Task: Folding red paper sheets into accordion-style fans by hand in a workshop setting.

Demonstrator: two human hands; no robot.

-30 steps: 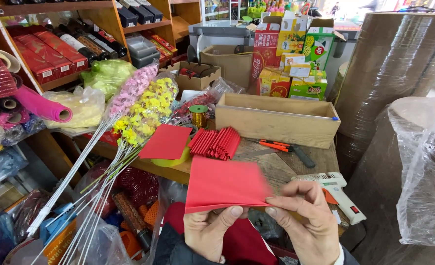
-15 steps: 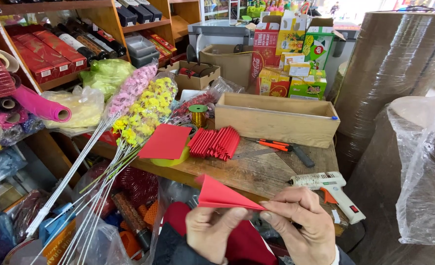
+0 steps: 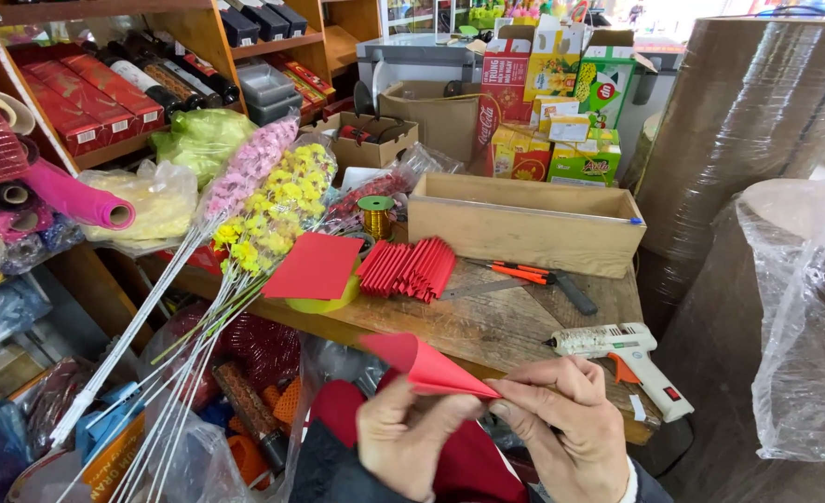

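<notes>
**At the table's near edge: both hands on a folded red paper**

Below the front edge of the wooden table (image 3: 487,326), low in the head view, both hands meet on one red paper sheet (image 3: 422,363) folded into a pointed, cone-like shape. Left hand (image 3: 403,438): fingers closed, thumb and forefinger pinching the paper near its tip. Right hand (image 3: 566,424): fingers also closed, pinching the same tip from the other side, the other fingers curled beneath. Paper held in the air, off the table, wide end pointing up and to the left, narrow tip between the two hands. Fingertips of the two hands touching or nearly so; cannot tell which.

On the table, beyond the hands:
- white glue gun (image 3: 622,349) with orange trigger, lying on its side just beyond the right hand
- stack of folded red papers (image 3: 408,268), fanned, mid-table
- flat red square sheet (image 3: 315,265) resting on a yellow-green bowl (image 3: 324,303), left of the stack
- spool of gold ribbon (image 3: 374,214) behind the square sheet
- orange-handled cutter (image 3: 520,272) and a dark-handled tool beside it
- long wooden box (image 3: 524,222) at the back

Left of the table: artificial flower stems (image 3: 263,210), yellow and pink, leaning over the edge. Right: large brown paper rolls (image 3: 738,121) and a plastic-wrapped roll.
</notes>
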